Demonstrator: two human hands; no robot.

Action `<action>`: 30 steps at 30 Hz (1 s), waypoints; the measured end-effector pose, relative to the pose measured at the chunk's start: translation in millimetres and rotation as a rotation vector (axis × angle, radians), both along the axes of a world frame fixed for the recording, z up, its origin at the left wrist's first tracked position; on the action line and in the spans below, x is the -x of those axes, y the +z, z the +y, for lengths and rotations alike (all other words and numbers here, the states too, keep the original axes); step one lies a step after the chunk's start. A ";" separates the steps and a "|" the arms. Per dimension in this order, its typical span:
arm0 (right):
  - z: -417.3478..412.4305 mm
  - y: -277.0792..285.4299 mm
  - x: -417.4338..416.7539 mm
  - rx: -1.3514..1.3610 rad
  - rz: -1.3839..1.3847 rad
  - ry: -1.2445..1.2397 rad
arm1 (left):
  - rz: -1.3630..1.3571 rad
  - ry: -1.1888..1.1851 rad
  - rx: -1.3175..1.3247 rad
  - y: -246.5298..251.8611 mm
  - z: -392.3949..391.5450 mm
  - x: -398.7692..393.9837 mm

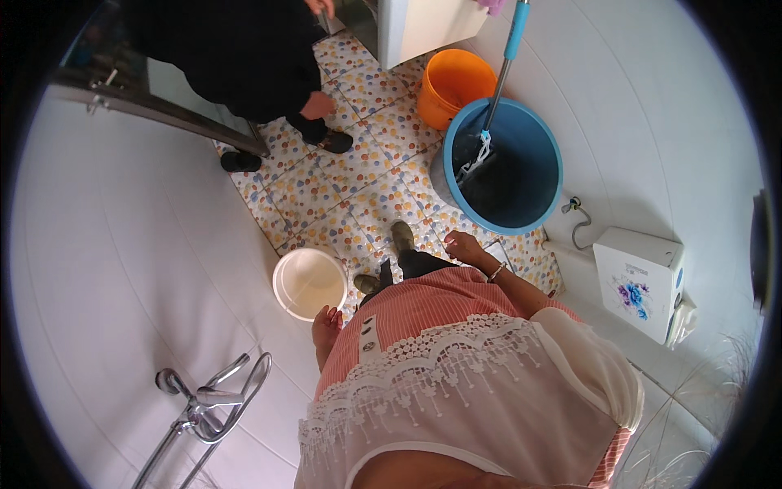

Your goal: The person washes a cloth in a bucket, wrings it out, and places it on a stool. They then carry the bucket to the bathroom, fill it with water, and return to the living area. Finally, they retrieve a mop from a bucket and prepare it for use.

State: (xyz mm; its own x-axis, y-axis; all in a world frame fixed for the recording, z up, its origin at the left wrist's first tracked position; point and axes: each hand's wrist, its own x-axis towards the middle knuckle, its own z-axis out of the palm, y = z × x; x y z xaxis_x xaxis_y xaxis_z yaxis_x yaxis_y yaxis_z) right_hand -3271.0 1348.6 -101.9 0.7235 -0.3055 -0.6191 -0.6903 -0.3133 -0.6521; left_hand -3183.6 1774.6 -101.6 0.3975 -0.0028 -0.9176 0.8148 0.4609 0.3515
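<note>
My left hand (327, 325) hangs at my side with loosely curled fingers, just below a white plastic bucket (281, 294) on the tiled floor. Nothing shows in it. On the other side, my right hand (465, 247), a bracelet at its wrist, hangs below a large blue plastic tub (555, 177); its fingers are bent and I see nothing held. A mop (504, 76) with a metal and blue handle leans in the tub, its white head frame (475, 160) inside. The tub's bottom looks dark. An orange bucket (429, 98) stands beside the tub.
Another person (244, 61) in dark clothes stands at the upper left by a framed door (177, 116). A chrome shower mixer (211, 400) with hose is on the wall. A white flowered cistern (638, 281) hangs on the opposite wall. A white cabinet (427, 27) stands behind the orange bucket.
</note>
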 end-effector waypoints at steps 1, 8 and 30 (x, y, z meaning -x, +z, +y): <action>-6.9 -6.3 3.6 0.019 -0.036 0.011 | 0.005 -0.024 0.005 -1.0 -1.2 -4.7; -47.9 -14.5 -3.7 0.186 -0.044 0.004 | 0.137 -0.089 0.005 -4.9 8.1 -34.2; -41.6 -7.2 -157.3 -0.117 0.074 -0.202 | -0.197 -0.289 0.069 -7.4 -45.0 -326.5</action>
State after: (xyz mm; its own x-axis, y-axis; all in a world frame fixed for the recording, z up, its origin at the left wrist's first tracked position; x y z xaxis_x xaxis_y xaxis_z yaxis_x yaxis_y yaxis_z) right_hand -3113.7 1307.0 -109.2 0.6060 -0.3628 -0.7079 -0.7788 -0.0894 -0.6209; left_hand -2857.1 1729.6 -109.0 0.5408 -0.2003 -0.8170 0.8346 0.2492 0.4914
